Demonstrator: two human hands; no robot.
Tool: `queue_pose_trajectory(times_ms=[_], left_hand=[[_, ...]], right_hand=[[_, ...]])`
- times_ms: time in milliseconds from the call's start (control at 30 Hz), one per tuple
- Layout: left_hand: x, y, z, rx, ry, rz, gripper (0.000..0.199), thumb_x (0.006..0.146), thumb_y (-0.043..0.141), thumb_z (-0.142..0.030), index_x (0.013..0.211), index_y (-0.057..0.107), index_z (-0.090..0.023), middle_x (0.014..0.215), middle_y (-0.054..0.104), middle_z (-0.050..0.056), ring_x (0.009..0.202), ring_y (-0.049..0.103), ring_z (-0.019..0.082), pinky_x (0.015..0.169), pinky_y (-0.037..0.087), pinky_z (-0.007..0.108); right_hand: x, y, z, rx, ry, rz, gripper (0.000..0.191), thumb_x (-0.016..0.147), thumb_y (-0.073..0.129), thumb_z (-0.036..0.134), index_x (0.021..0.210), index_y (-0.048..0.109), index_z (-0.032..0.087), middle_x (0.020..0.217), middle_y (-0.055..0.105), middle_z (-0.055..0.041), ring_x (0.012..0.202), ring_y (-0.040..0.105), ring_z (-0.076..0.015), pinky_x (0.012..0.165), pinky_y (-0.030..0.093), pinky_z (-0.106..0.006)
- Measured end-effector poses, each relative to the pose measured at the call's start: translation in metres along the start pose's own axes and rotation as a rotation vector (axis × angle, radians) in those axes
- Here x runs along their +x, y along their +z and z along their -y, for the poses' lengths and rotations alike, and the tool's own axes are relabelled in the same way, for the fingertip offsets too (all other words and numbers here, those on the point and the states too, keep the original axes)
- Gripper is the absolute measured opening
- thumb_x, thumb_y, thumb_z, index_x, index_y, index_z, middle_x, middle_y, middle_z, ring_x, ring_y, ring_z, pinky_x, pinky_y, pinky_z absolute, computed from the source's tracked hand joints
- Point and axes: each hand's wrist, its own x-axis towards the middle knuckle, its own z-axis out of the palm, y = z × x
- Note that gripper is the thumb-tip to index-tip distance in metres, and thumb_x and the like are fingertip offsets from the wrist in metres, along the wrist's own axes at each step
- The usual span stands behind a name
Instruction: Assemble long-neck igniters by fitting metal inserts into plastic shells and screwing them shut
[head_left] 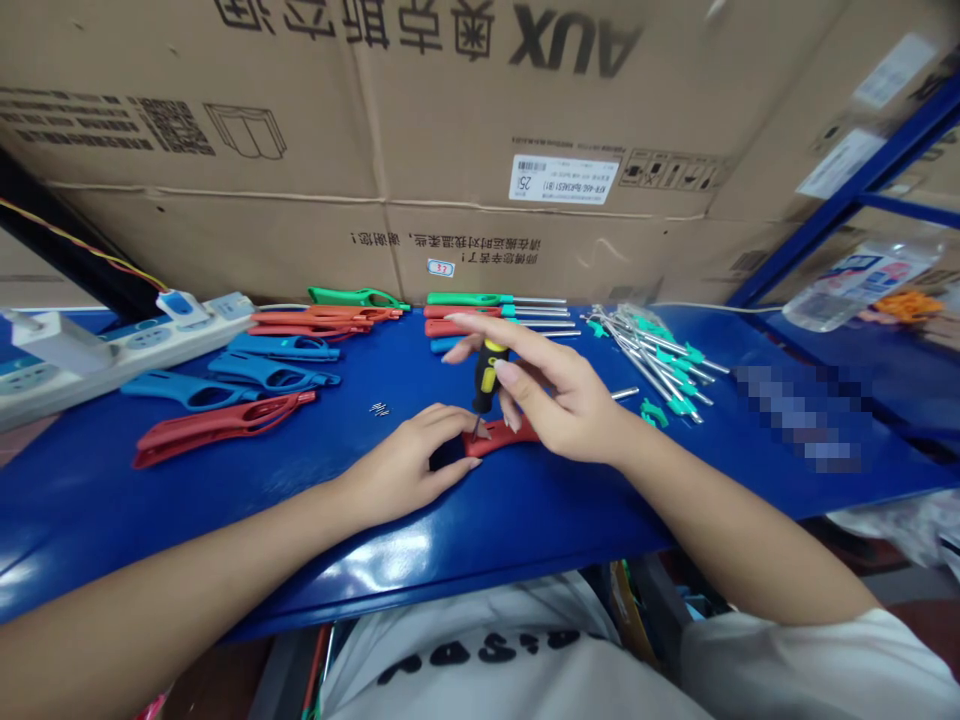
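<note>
My right hand point(551, 390) grips a black and yellow screwdriver point(487, 376), held upright with its tip down on a red lighter handle point(496, 437). My left hand point(416, 460) pinches the left end of that handle against the blue table, thumb and fingers on either side. Part of the handle is hidden under my right hand, and a metal tube point(624, 394) shows beyond it. Left of my hands lies a small pile of screws point(380, 409). Behind them, lighter bodies with metal tubes rest in a row, the green one point(469, 299) at the back.
Blue handle shells point(274, 372), red shells point(225, 425) and a green shell point(356, 298) lie to the left, near a white power strip point(120, 350). On the right is a heap of metal tubes with green parts point(660, 360). A cardboard box point(450, 130) stands behind; a plastic bottle point(855, 285) lies far right.
</note>
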Motion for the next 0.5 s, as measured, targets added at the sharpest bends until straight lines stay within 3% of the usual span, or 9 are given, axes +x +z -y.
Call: queue_pose_trajectory(times_ms=[133,233,300,367,433,500], left_hand=[[0.0,0.0,0.0,-0.003,-0.001,-0.008,0.022,0.096,0.061,-0.024,0.118,0.062,-0.022,0.116,0.067,0.005,0.111,0.062,0.022,0.1,0.05,0.04],[-0.001,0.0,0.0,-0.015,-0.001,-0.003,0.022,0.097,0.061,-0.024,0.118,0.061,-0.022,0.117,0.067,0.006,0.113,0.061,0.022,0.101,0.049,0.04],[-0.001,0.0,0.0,-0.016,-0.003,0.0,0.02,0.097,0.061,-0.025,0.117,0.061,-0.022,0.117,0.066,0.006,0.111,0.061,0.022,0.1,0.05,0.04],[-0.001,-0.001,0.0,-0.012,-0.003,0.003,0.02,0.097,0.061,-0.025,0.117,0.061,-0.022,0.116,0.066,0.006,0.11,0.061,0.022,0.1,0.05,0.041],[-0.001,-0.001,0.0,-0.003,-0.005,0.004,0.019,0.097,0.06,-0.025,0.116,0.061,-0.022,0.115,0.066,0.006,0.111,0.061,0.022,0.1,0.049,0.04],[-0.001,0.0,0.0,0.005,-0.01,0.005,0.019,0.097,0.061,-0.025,0.116,0.061,-0.021,0.115,0.066,0.006,0.111,0.061,0.022,0.1,0.049,0.04]], right_hand=[[-0.001,-0.007,-0.007,-0.163,-0.118,-0.113,0.03,0.096,0.063,0.035,0.123,0.065,0.021,0.1,0.072,-0.0054,0.081,0.067,-0.0156,0.078,0.058,-0.032],[-0.002,-0.01,-0.008,-0.283,-0.175,-0.148,0.03,0.096,0.062,0.038,0.121,0.067,0.021,0.11,0.072,-0.0092,0.093,0.068,-0.0204,0.083,0.058,-0.036],[-0.002,-0.009,-0.005,-0.138,-0.078,-0.085,0.035,0.104,0.044,0.032,0.135,0.059,0.023,0.125,0.068,-0.0099,0.089,0.068,-0.0164,0.079,0.059,-0.033],[-0.001,-0.006,-0.002,0.09,0.047,0.017,0.039,0.107,0.034,0.03,0.142,0.051,0.025,0.127,0.066,-0.0085,0.071,0.065,-0.0092,0.067,0.058,-0.026],[0.0,-0.002,-0.002,0.246,0.088,0.068,0.036,0.107,0.037,0.032,0.139,0.053,0.024,0.116,0.069,-0.0063,0.063,0.062,-0.0066,0.06,0.056,-0.022],[0.001,0.001,-0.005,0.241,0.065,0.0,0.029,0.104,0.048,0.033,0.127,0.061,0.022,0.108,0.07,-0.0059,0.071,0.065,-0.0093,0.061,0.055,-0.022]])
